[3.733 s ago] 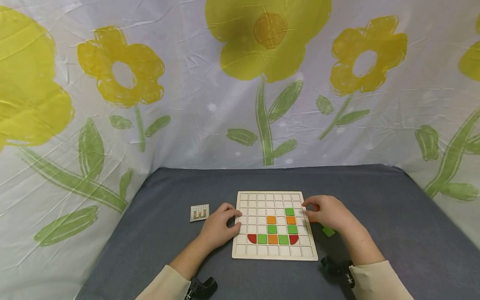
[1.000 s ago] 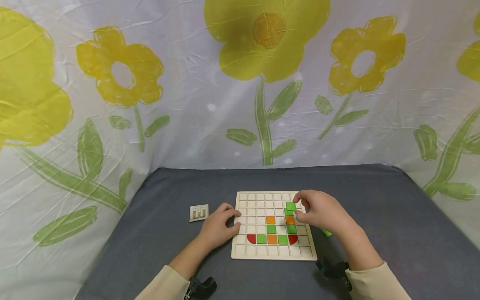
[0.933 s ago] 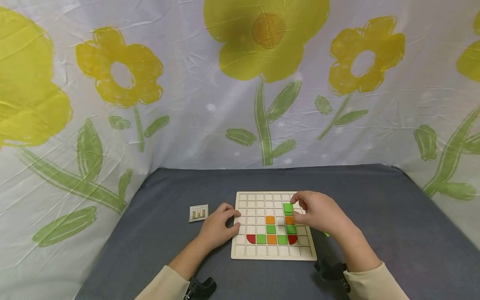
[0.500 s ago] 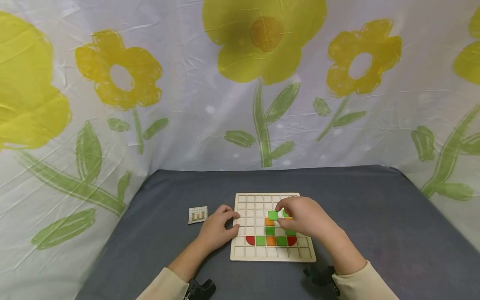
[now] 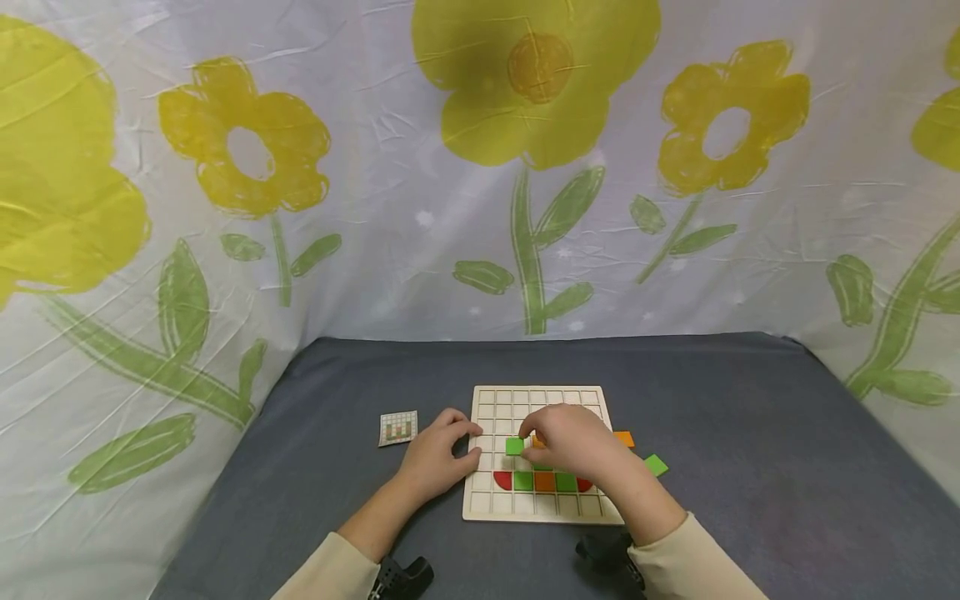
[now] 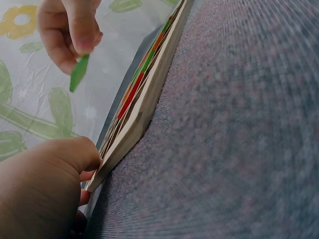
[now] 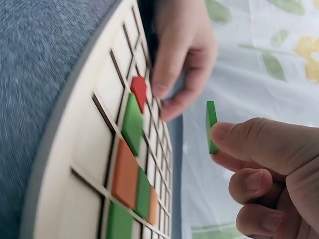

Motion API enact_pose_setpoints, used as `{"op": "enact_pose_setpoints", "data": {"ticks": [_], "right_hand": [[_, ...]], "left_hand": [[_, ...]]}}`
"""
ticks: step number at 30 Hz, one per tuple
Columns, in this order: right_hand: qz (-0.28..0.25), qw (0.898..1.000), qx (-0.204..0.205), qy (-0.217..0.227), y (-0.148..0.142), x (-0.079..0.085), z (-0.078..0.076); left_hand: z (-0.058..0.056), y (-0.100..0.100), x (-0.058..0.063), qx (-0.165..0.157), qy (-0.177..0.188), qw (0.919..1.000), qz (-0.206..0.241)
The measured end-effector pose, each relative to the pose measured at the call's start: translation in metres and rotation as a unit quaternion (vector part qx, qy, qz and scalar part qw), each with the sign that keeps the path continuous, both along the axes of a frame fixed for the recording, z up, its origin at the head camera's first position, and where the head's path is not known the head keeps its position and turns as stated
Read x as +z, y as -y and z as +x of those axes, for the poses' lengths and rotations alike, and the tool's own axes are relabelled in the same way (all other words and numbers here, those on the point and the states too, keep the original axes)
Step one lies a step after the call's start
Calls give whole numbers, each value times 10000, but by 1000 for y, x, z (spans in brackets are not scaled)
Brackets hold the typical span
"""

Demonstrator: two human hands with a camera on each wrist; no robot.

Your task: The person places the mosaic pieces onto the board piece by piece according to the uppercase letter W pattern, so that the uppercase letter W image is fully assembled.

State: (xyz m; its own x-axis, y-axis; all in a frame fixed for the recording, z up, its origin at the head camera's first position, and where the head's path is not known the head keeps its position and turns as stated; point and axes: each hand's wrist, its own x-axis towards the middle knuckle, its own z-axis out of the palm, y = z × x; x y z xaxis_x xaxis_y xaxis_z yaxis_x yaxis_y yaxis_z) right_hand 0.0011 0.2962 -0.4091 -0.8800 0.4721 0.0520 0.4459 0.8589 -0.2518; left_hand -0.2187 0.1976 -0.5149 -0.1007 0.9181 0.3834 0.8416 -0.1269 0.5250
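My right hand (image 5: pixel 573 437) pinches a square green tile (image 7: pixel 211 129) between thumb and forefinger, raised above the left half of the wooden grid board (image 5: pixel 480 504). In the left wrist view that green tile (image 6: pixel 79 73) hangs apart from the board. My left hand (image 5: pixel 442 454) holds the board's left edge with thumb and fingers. Along a lower row of the grid lie a red rounded tile (image 5: pixel 503 481), a green tile (image 5: pixel 523 482), an orange tile (image 5: pixel 544 482) and more. The right hand and forearm hide much of the right-hand columns.
A small printed card with a coloured grid pattern (image 5: pixel 397 428) lies left of the board. Past the board's right edge are a loose orange tile (image 5: pixel 624 438) and a loose green tile (image 5: pixel 656 465). A flower-printed curtain (image 5: pixel 375 275) hangs behind the dark cloth-covered table (image 5: pixel 337 392).
My right hand has taken a green tile from beside the board's right edge and carried it leftward over the grid. My left hand has stayed at the left edge.
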Motion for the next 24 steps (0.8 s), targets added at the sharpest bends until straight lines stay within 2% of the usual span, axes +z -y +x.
{"op": "enact_pose_setpoints", "data": {"ticks": [6,10,24], "right_hand": [[-144,9992,-20,367,3,-11,-15],[-4,9987,-84,512,5,-15,-22],[-59,9986,-81,520,7,-20,-28]], "left_hand": [[0,0,0,-9,-34,10000,24],[0,0,-1,2,-48,10000,57],[-2,-1,-1,-63,-18,9999,76]]}}
